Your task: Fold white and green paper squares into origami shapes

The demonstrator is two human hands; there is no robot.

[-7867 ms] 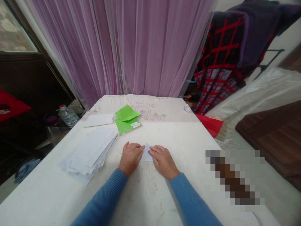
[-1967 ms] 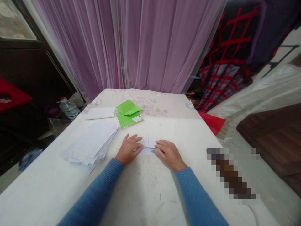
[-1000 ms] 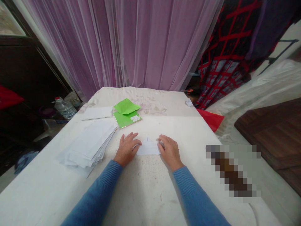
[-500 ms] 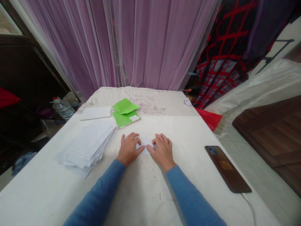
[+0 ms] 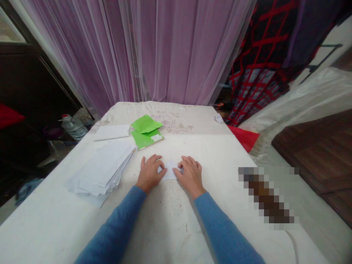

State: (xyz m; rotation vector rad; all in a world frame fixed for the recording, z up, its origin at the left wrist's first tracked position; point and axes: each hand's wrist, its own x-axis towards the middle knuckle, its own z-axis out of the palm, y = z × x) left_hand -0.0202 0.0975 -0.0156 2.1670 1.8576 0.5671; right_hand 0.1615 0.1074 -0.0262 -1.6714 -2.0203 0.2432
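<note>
A small folded white paper (image 5: 170,171) lies flat on the white table (image 5: 176,220), in front of me at the middle. My left hand (image 5: 150,173) rests on its left edge with curled fingers pressing it down. My right hand (image 5: 189,173) covers its right edge, fingertips bent and pinching the paper. Most of the paper is hidden under both hands. Both arms wear blue sleeves.
A fanned stack of white sheets (image 5: 103,168) lies to the left. Behind it are a white envelope (image 5: 112,132) and green folded papers (image 5: 146,130). A dark phone (image 5: 265,200), blurred, lies at the right. A small paper scrap (image 5: 219,118) sits at the far right corner.
Over the last second my right hand slid inward over the paper, folding its right part toward the middle; now both hands sit close together, pressing it.
</note>
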